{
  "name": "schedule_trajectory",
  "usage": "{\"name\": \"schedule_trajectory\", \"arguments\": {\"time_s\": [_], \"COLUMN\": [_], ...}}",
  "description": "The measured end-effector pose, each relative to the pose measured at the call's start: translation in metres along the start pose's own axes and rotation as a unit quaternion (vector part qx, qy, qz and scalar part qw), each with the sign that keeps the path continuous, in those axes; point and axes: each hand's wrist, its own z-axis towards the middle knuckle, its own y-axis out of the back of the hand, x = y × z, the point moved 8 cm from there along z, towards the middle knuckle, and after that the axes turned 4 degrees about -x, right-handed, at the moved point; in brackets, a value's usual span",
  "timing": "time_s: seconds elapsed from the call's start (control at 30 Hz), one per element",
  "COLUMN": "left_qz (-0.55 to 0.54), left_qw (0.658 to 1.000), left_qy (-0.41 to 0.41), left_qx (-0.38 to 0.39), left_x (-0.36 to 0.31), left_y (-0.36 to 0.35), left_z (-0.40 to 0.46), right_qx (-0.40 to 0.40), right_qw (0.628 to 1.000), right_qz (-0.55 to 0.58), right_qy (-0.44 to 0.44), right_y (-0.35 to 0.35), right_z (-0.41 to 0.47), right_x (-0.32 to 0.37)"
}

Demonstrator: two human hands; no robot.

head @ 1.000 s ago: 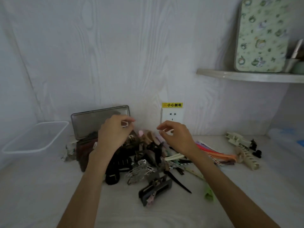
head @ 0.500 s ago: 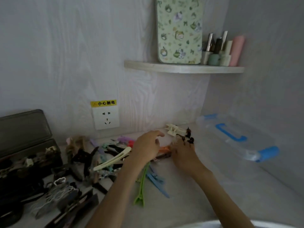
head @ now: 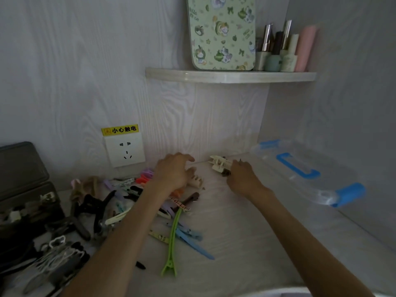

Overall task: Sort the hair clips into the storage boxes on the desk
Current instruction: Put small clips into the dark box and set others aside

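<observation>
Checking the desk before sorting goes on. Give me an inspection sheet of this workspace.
Surface: pale wood-grain desk, dimly lit.
Job's things: heap of hair clips at left; long green clip and blue clip in front; cream claw clip by the wall; clear storage box with blue handle at right.
Clutter: open dark case at far left, holding more clips.
Hands: left hand over a beige claw clip; right hand at the cream claw clip, grip hidden.
Cables: nothing seen.
Surroundings: wall socket with yellow warning label; corner shelf with patterned tin and bottles.
</observation>
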Motion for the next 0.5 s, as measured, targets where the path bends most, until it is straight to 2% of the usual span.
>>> {"name": "schedule_trajectory", "arguments": {"time_s": [0.1, 0.17, 0.23, 0.3, 0.37, 0.43, 0.5], "left_qz": [-0.017, -0.055, -0.054, -0.005, 0.053, 0.076, 0.096], "left_qw": [1.0, 0.998, 0.994, 0.986, 0.979, 0.982, 0.987], "left_qy": [-0.014, -0.039, -0.056, -0.045, -0.023, 0.005, 0.024], "left_qx": [-0.002, 0.014, 0.078, 0.158, 0.197, 0.172, 0.124], "left_x": [-0.005, -0.011, -0.016, -0.009, 0.006, 0.022, 0.031], "left_y": [0.004, 0.003, -0.006, -0.021, -0.028, -0.023, -0.011], "left_z": [0.02, 0.029, 0.034, 0.036, 0.033, 0.032, 0.029], "right_qx": [0.002, 0.045, 0.093, 0.067, 0.007, -0.021, -0.001], "right_qw": [0.996, 0.988, 0.969, 0.961, 0.971, 0.99, 1.0], "right_qz": [-0.066, 0.016, 0.099, 0.147, 0.159, 0.09, 0.001], "right_qy": [0.06, 0.149, 0.207, 0.223, 0.179, 0.104, 0.01], "right_y": [-0.006, -0.02, -0.036, -0.04, -0.031, -0.022, -0.017], "right_z": [0.002, 0.001, -0.002, 0.001, 0.009, 0.018, 0.026], "right_x": [0.012, 0.031, 0.048, 0.052, 0.042, 0.025, 0.009]}}
